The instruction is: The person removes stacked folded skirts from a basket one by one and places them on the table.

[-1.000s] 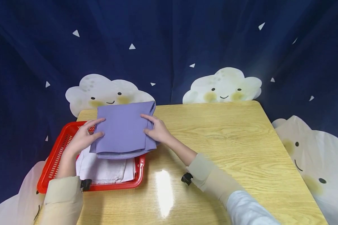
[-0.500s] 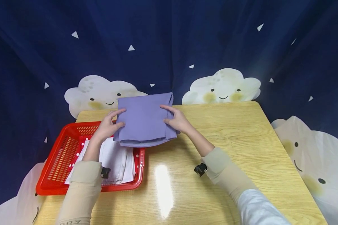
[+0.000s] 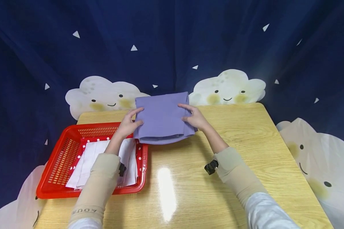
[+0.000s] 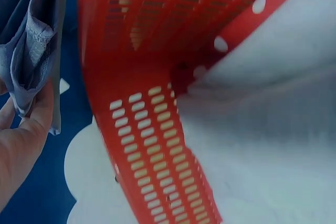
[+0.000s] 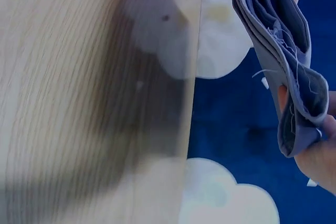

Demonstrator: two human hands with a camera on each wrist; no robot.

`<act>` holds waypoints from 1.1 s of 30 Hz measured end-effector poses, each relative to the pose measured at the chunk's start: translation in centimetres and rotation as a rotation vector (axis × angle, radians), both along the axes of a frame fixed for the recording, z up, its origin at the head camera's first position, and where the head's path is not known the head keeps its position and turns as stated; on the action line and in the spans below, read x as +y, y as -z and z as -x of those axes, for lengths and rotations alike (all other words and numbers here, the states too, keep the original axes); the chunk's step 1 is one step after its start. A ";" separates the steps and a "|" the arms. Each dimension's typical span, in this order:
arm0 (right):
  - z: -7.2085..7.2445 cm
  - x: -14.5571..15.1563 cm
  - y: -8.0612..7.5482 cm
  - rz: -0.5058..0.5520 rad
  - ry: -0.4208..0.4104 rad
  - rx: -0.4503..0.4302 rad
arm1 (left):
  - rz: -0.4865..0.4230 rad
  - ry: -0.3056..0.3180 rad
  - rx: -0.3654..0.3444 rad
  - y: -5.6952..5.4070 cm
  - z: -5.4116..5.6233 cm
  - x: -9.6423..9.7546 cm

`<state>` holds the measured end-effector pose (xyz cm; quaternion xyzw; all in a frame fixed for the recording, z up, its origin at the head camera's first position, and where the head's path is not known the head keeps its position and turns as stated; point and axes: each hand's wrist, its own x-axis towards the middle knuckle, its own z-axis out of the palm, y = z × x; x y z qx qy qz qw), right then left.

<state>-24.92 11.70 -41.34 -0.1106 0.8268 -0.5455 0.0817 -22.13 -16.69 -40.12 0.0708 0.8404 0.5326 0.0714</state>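
Note:
Between both hands a folded purple cloth (image 3: 161, 116) is held up flat over the table's far side, just right of the red basket. My left hand (image 3: 129, 124) pinches its left edge, thumb and forefinger on top. On the opposite edge my right hand (image 3: 196, 118) grips in the same way, its other fingers hidden underneath. The right wrist view shows several folded layers of the cloth (image 5: 283, 51) with loose threads at the edge. In the left wrist view the fingers (image 4: 42, 108) hold the folded edge from below.
A red plastic basket (image 3: 144, 171) with slotted walls stands at the table's left. White folded cloths (image 3: 87, 159) lie in it over a red polka-dot cloth (image 3: 83, 144). The wooden table (image 3: 232, 136) ends at a dark blue curtain (image 3: 172, 38) printed with clouds.
Both hands have carried the purple cloth rightward and slightly away, from above the basket to beside it over the table. More of the white and polka-dot cloths now shows.

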 end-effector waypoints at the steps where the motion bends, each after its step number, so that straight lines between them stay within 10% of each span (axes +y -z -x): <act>1: 0.1 0.3 0.2 -0.005 0.008 -0.007 | 0.002 -0.001 0.006 0.5 0.4 0.2; 30: 2.5 4.9 3.6 -0.013 0.118 -0.070 | -0.071 -0.101 -0.117 2.4 4.8 7.2; 33: 2.7 5.0 4.1 -0.034 0.130 -0.087 | -0.125 -0.115 -0.070 7.7 8.0 6.9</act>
